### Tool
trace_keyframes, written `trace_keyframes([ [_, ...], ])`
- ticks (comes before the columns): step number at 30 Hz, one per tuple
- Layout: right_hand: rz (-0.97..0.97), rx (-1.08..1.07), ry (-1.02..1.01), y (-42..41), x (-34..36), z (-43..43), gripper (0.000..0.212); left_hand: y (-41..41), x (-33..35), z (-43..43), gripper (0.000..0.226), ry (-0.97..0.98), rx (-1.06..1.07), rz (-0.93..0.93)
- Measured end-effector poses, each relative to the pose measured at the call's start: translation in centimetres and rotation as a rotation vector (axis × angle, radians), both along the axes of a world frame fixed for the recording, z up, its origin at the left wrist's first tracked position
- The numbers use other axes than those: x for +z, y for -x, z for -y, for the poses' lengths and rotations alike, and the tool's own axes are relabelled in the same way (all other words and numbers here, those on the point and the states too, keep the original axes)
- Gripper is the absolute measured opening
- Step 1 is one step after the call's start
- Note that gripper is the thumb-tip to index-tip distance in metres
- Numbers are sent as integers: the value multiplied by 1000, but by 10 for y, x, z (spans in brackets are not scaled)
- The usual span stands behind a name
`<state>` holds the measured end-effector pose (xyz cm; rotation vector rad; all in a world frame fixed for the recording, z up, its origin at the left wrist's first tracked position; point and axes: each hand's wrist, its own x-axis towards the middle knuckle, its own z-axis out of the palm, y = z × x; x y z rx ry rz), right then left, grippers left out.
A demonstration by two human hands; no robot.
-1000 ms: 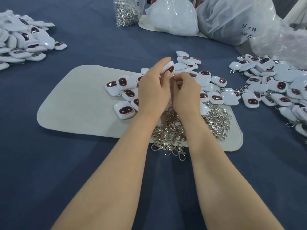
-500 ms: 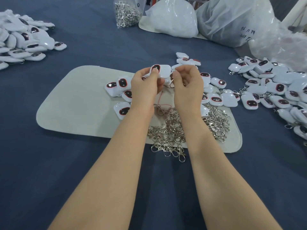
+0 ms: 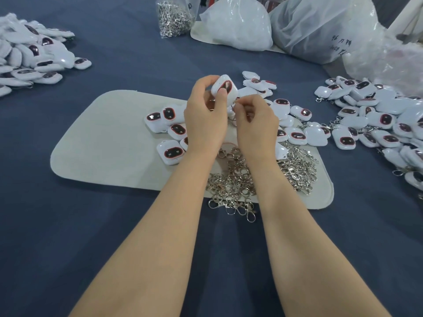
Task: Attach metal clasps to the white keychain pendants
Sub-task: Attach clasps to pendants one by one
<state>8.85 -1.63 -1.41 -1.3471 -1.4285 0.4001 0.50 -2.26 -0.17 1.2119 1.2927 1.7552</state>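
My left hand (image 3: 203, 120) holds a white pendant (image 3: 225, 88) with a dark oval face raised above the grey felt mat (image 3: 103, 145), thumb on its front. Just right of it, my right hand (image 3: 254, 124) pinches a small metal clasp ring (image 3: 234, 105) at the pendant's lower edge. A heap of loose metal clasps (image 3: 238, 179) lies on the mat under my wrists. More white pendants (image 3: 170, 124) are scattered on the mat on both sides of my hands.
A pile of pendants (image 3: 29, 58) lies far left on the blue cloth, another pile with clasps on them (image 3: 375, 120) at the right. A clear bag of clasps (image 3: 175, 17) and white plastic bags (image 3: 238, 21) stand at the back.
Both hands lifted a pendant off the mat's pile. The left hand has tilted it higher and the right hand has dropped slightly to pinch at its lower edge.
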Motion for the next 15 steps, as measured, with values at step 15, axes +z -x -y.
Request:
trace_keyframes([
  [15,-1289,-24,12,-37,23,-6,19,2,4,1,17,103,68,257],
])
